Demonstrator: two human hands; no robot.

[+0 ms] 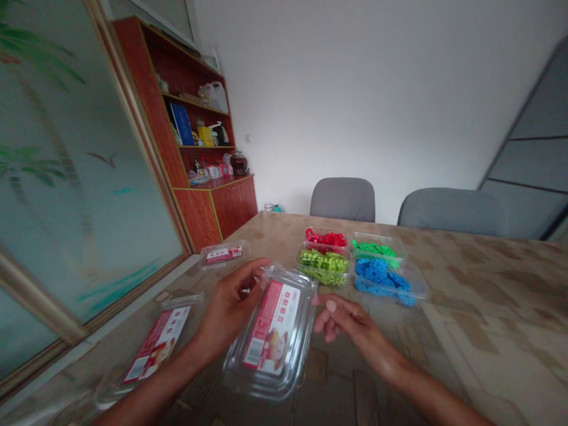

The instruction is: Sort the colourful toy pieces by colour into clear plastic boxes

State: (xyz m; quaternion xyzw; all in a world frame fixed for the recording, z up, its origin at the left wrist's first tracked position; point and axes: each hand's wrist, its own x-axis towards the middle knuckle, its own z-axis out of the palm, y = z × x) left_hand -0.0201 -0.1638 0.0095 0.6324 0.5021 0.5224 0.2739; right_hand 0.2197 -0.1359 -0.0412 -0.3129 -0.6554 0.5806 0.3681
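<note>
A clear plastic lid [270, 331] with a red and white printed label is tilted up in front of me above the table. My left hand [237, 299] grips its upper left edge, thumb on top and fingers bent around the rim. On the other side, my right hand [344, 316] has its index fingertip at the lid's right edge. Its thumb stands off the lid and its other fingers are loosely bent. Another labelled lid [157, 343] lies to the left, partly behind my left forearm, and a third lid [224, 254] is farther back.
Beyond my hands are tubs of small plastic pieces: red pieces [326, 238], yellow-green pieces [323, 264], green pieces [375, 249] and blue pieces [381, 278]. Two grey chairs [342, 199] stand behind the patterned table [497, 296]. A wooden cabinet [197, 216] is at the back left.
</note>
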